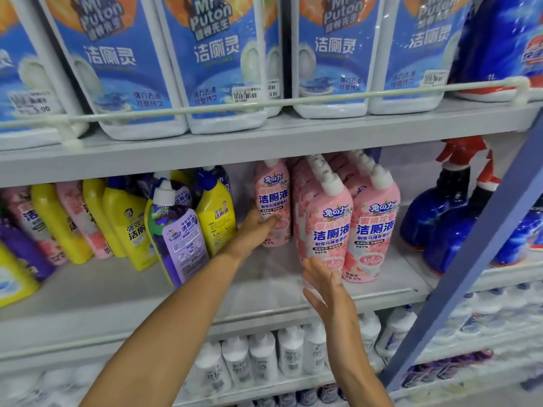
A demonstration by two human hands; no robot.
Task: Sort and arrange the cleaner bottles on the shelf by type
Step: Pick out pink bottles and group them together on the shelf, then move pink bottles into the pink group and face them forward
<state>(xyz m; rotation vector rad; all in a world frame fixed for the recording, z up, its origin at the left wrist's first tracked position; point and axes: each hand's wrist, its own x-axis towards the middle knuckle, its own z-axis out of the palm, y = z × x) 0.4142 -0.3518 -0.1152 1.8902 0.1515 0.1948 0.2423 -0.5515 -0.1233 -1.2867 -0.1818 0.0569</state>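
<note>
1. The left hand had its fingers curled round the lower body of a lone pink bottle, which stood upright toward the back of the middle shelf.
2. The right hand was held wide, with its fingers straight, at the base of the pink row. Contact could not be told.
3. The pink row stood between the lone bottle and the blue spray bottles.
4. A purple bottle and yellow bottles leaned, mixed, just left of the left forearm.
5. The step was judged to be joining the lone bottle to its row. A low grip lets a tall bottle tip, so it was best slid upright along the shelf, label outward, while the right hand steadied the row.
</note>
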